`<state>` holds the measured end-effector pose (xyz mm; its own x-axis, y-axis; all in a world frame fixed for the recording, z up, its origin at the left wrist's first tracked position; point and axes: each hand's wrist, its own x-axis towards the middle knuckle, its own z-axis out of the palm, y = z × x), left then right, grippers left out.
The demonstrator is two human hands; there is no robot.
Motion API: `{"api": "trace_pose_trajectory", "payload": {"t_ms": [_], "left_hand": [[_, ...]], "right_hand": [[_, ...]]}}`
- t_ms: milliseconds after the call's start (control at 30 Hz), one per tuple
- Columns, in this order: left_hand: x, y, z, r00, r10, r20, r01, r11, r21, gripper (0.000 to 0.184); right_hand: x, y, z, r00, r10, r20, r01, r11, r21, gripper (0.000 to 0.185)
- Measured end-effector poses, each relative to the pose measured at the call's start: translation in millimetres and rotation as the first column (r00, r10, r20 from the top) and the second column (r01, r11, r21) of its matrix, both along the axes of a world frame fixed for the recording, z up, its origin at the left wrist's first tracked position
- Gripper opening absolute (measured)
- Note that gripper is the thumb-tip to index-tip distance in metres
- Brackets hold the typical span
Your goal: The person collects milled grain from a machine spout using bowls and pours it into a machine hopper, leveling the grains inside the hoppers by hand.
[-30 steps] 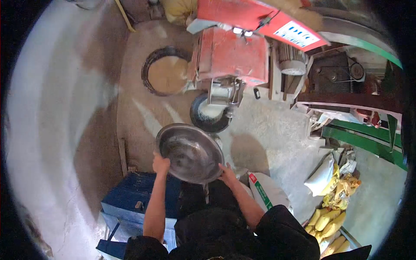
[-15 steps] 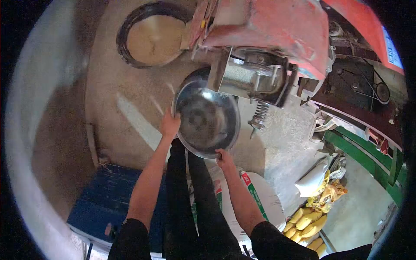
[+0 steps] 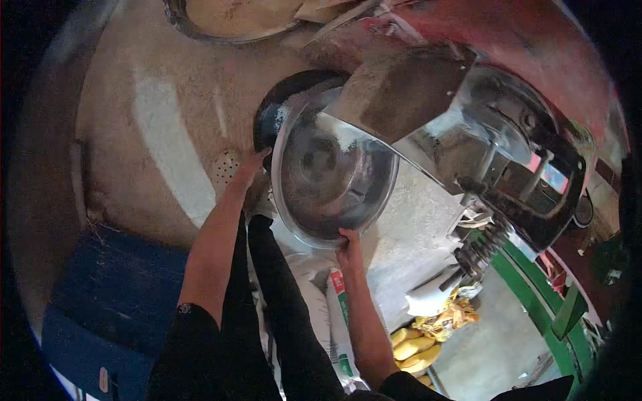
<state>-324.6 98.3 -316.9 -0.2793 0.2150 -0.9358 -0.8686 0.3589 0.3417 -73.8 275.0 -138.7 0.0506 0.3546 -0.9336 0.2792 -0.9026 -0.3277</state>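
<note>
A wide, shiny metal basin (image 3: 314, 200) is tilted below the metal chute (image 3: 401, 93) of a red machine. My right hand (image 3: 349, 247) is closed on its near rim. White grainy stuff shows inside the basin under the chute's lip. Behind it and to its left is a black tub (image 3: 262, 120), partly covered by the basin, with some white stuff in it. My left hand (image 3: 249, 168) is closed at the tub's near left edge, right beside the basin's rim; its fingertips are partly hidden.
The red machine (image 3: 535, 40) fills the upper right, with a metal frame and spring (image 3: 478, 250) hanging low. A tub of brown material (image 3: 241, 20) stands at the top. White sacks (image 3: 311, 307), yellow bundles (image 3: 414, 351), a green frame (image 3: 535, 294) and a blue surface (image 3: 114, 287) lie around.
My left hand has left the basin's rim for the black tub's edge. More of the tub shows at the left. The basin is further under the chute, and the view has moved closer.
</note>
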Motion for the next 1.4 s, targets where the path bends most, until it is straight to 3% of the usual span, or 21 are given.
{"api": "trace_pose_trajectory", "payload": {"t_ms": [33, 67, 167, 267, 367, 400, 467, 533, 567, 633, 700, 800, 867, 967, 1100, 1133, 1200, 1267, 1300, 1367, 1400], "left_hand": [[5, 1, -11, 0.985, -0.172, 0.011, 0.172, 0.985, 0.007, 0.066], [4, 1, -8, 0.986, -0.167, 0.011, 0.167, 0.986, 0.008, 0.066], [8, -2, -6, 0.998, 0.036, 0.045, -0.035, 0.999, -0.026, 0.049], [14, -16, -30, 0.958, 0.242, -0.151, -0.200, 0.948, 0.247, 0.029], [-2, -33, 3, 0.983, 0.013, -0.181, -0.012, 1.000, 0.007, 0.028], [9, -59, -15, 0.871, -0.041, -0.490, 0.067, 0.997, 0.037, 0.030], [9, -94, -6, 0.652, -0.084, -0.753, 0.158, 0.987, 0.027, 0.031], [2, -120, 33, 0.930, 0.225, -0.289, -0.263, 0.960, -0.098, 0.035], [-13, -129, 72, 0.936, 0.267, -0.231, -0.305, 0.940, -0.150, 0.034], [-22, -155, 112, 0.918, 0.334, -0.212, -0.371, 0.912, -0.172, 0.032], [-18, -195, 117, 0.905, 0.343, -0.253, -0.386, 0.911, -0.144, 0.029], [-7, -235, 119, 0.888, 0.426, -0.172, -0.459, 0.807, -0.373, 0.019], [0, -250, 120, 0.710, 0.703, -0.050, -0.697, 0.690, -0.197, 0.011], [-7, -238, 144, 0.433, 0.897, -0.087, -0.875, 0.395, -0.281, 0.003], [29, -282, 129, 0.396, 0.914, -0.092, -0.911, 0.379, -0.163, 0.002], [30, -267, 170, 0.757, 0.596, -0.268, -0.653, 0.705, -0.277, 0.003], [42, -266, 197, 0.910, 0.127, -0.395, -0.303, 0.852, -0.426, 0.005], [63, -276, 197, 0.872, 0.384, -0.303, -0.468, 0.836, -0.286, 0.006], [56, -263, 219, 0.843, 0.466, -0.268, -0.527, 0.816, -0.239, 0.006], [52, -227, 280, 0.284, 0.949, -0.141, -0.934, 0.240, -0.263, 0.010], [61, -220, 314, 0.375, 0.919, -0.123, -0.909, 0.338, -0.246, 0.018]], "right_hand": [[-8, -3, 4, 1.000, 0.009, -0.025, -0.009, 1.000, 0.012, 0.021], [-16, -5, 8, 0.999, 0.019, -0.050, -0.018, 1.000, 0.023, 0.017], [-15, -12, 5, 0.995, 0.053, -0.081, -0.055, 0.998, -0.023, 0.016], [-16, -15, 1, 0.994, -0.012, -0.109, 0.004, 0.997, -0.080, 0.019], [-40, -20, 21, 0.989, -0.137, -0.062, 0.134, 0.990, -0.048, 0.026], [-4, -20, -8, 0.982, 0.184, -0.029, -0.179, 0.973, 0.143, 0.016], [7, -20, -21, 0.880, 0.472, 0.046, -0.462, 0.831, 0.311, 0.008], [-8, -26, -14, 0.960, 0.260, -0.102, -0.233, 0.947, 0.219, 0.007], [-20, -31, -10, 0.973, 0.177, -0.147, -0.150, 0.973, 0.178, 0.007], [-77, -37, 0, 0.918, -0.381, -0.110, 0.379, 0.924, -0.044, 0.007], [-63, -37, -50, 0.914, -0.387, -0.124, 0.381, 0.922, -0.071, 0.009], [-63, -44, -96, 0.908, -0.409, -0.090, 0.409, 0.912, -0.017, 0.010], [-63, -49, -116, 0.899, -0.436, -0.040, 0.438, 0.898, 0.054, 0.010], [-34, -44, -169, 0.946, -0.286, -0.150, 0.280, 0.958, -0.062, 0.014], [-66, -37, -104, 0.963, -0.045, -0.265, -0.018, 0.974, -0.228, 0.026], [-67, -39, -84, 0.960, -0.038, -0.277, -0.033, 0.968, -0.248, 0.029], [-79, -32, -64, 0.966, -0.117, -0.230, 0.036, 0.944, -0.328, 0.034], [-77, -24, -45, 0.966, -0.189, -0.176, 0.104, 0.909, -0.404, 0.038], [-71, -19, -40, 0.962, -0.052, -0.269, -0.057, 0.923, -0.381, 0.043], [-74, -22, -13, 0.932, 0.245, -0.265, -0.318, 0.906, -0.278, 0.053], [-73, -27, 8, 0.923, 0.254, -0.289, -0.333, 0.904, -0.268, 0.053]]}}
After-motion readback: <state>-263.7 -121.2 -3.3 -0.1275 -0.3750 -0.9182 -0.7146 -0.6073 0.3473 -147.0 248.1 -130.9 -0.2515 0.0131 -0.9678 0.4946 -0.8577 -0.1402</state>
